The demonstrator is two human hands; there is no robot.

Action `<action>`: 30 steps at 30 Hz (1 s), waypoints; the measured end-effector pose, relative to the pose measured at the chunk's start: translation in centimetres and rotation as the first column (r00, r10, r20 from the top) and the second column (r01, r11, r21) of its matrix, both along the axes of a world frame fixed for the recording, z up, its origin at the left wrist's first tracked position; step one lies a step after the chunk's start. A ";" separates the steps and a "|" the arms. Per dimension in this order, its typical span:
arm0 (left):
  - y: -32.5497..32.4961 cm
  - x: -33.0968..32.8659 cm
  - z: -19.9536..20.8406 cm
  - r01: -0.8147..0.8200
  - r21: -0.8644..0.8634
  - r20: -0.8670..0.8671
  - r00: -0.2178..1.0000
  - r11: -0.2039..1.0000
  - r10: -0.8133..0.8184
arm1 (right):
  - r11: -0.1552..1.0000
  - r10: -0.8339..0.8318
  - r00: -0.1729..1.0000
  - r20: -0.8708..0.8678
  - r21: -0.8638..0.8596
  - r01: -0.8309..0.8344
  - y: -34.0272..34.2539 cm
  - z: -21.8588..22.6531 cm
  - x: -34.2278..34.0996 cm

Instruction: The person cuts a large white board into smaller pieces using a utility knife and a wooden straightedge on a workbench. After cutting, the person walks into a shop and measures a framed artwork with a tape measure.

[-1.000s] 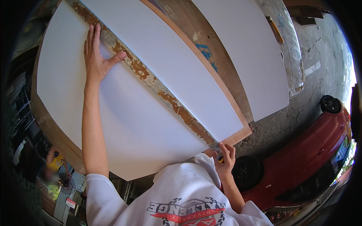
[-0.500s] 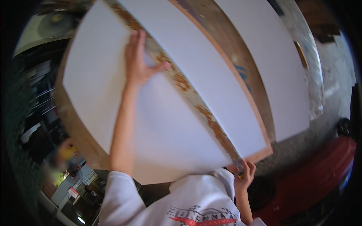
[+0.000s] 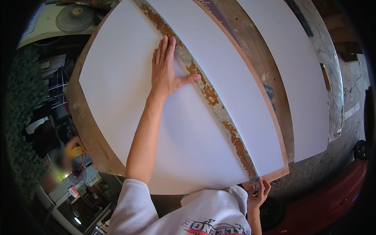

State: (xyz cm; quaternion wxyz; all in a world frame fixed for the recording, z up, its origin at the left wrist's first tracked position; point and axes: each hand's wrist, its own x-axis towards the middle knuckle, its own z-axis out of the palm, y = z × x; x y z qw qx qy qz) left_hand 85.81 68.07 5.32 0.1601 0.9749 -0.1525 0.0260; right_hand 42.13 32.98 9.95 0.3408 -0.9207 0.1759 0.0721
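Note:
A long metal straightedge (image 3: 219,109), its face worn into brown and grey patches, lies slantwise across a large white sheet (image 3: 188,129). My left hand (image 3: 166,76) is open and pressed flat, its fingertips and thumb on the straightedge and its palm over the sheet. At the near end of the straightedge, my right hand (image 3: 257,195) is closed around a small tool with a dark and yellow handle (image 3: 255,193), which looks like a utility knife. Its blade is hidden, and the fingers touch or nearly touch the straightedge's end.
Under the sheet, a brown board edge (image 3: 280,152) shows on a wooden table (image 3: 270,51). Another white sheet (image 3: 301,90) lies to the right, beside a yellow-edged tool (image 3: 325,74). A fan (image 3: 74,17) stands far left; a person (image 3: 76,150) is lower left. A red car (image 3: 325,196) is lower right.
The whole view has shifted, so the sheet and both hands appear farther right, and blur has lessened. Both hands keep about the same places along the straightedge.

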 end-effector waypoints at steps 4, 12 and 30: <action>0.1 -0.1 -0.1 0.004 -0.040 -0.010 1.000 0.999 -0.005 | 1.000 -0.008 1.000 -0.002 0.016 0.008 0.0 -0.2 -0.1; -0.4 -0.2 1.0 0.018 -0.073 -0.002 1.000 0.997 -0.018 | 1.000 0.019 1.000 0.025 -0.025 -0.019 0.1 -0.1 0.4; -6.3 -6.1 4.7 -0.077 0.179 -0.332 0.934 0.981 0.134 | 0.992 -0.123 0.992 -0.021 0.007 0.123 -3.8 4.5 2.3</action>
